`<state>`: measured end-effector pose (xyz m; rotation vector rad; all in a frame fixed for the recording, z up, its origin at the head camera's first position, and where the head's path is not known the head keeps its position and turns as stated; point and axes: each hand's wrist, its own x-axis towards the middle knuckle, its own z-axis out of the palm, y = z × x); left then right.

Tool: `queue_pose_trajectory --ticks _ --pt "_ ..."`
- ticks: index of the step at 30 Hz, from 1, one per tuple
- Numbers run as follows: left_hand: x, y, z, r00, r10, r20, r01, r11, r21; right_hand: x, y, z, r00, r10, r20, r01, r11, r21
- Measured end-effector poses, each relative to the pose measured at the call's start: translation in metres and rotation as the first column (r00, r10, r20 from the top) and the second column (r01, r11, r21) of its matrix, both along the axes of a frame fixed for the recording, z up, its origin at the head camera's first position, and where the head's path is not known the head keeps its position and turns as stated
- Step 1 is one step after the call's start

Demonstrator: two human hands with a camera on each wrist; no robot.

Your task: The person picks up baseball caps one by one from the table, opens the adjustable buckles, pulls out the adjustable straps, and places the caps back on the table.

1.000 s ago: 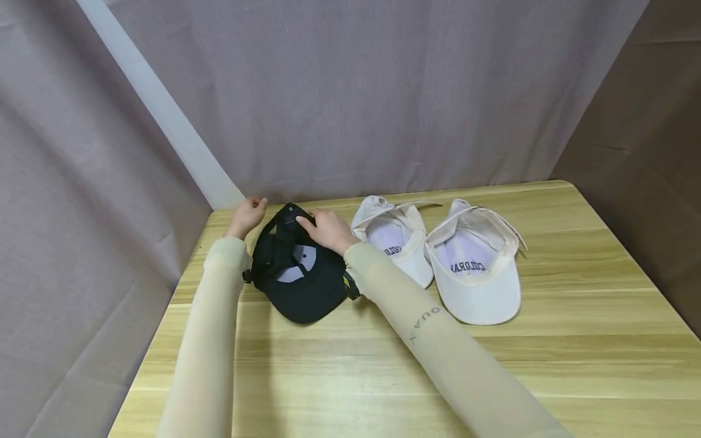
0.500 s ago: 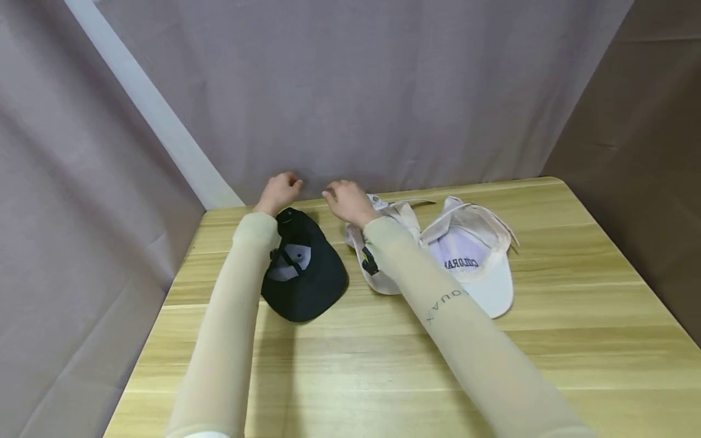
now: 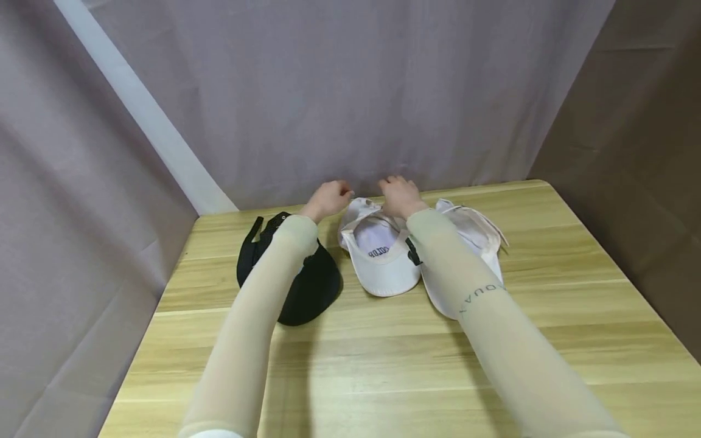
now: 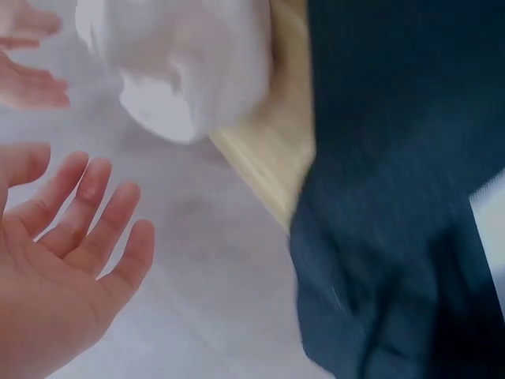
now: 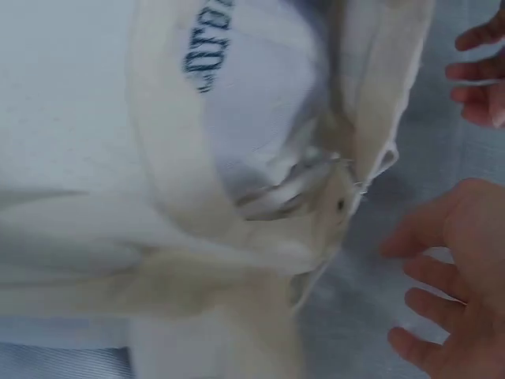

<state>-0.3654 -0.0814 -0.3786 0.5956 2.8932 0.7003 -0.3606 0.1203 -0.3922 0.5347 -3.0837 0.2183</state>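
My left hand hovers at the back left of the middle white cap, its fingers loosely bent with nothing in them. On that cap's other side, my right hand reaches over its back edge, also holding nothing. The cap lies upside down, dark lettering showing inside its crown. In the left wrist view the fingers are spread apart, beside the black cap. The right wrist view shows the white cap's opening and back strap close by the relaxed right fingers.
Left of the middle cap lies the black cap, partly covered by my left sleeve. A second white cap sits to the right, partly behind my right sleeve. The wooden table ends at a grey curtain.
Both hands have left the black cap and moved right, to either side of the middle white cap's back. The black cap stays on the table; the view has shifted slightly.
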Motion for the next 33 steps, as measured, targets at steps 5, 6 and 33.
queue_pose_trajectory --ticks 5,6,33 --pt "0.011 0.027 -0.010 0.994 -0.100 0.049 0.103 0.994 -0.046 0.004 0.008 -0.021 0.998 -0.003 0.059 0.002 1.000 0.016" --pt "0.014 0.031 -0.012 0.991 -0.116 0.061 0.120 0.991 -0.059 0.006 0.008 -0.025 0.997 -0.004 0.072 0.002 1.000 0.026" --pt "0.021 0.050 -0.027 0.991 -0.012 -0.133 -0.025 0.962 -0.272 0.002 0.009 -0.039 0.972 0.060 -0.227 -0.040 0.995 0.095"
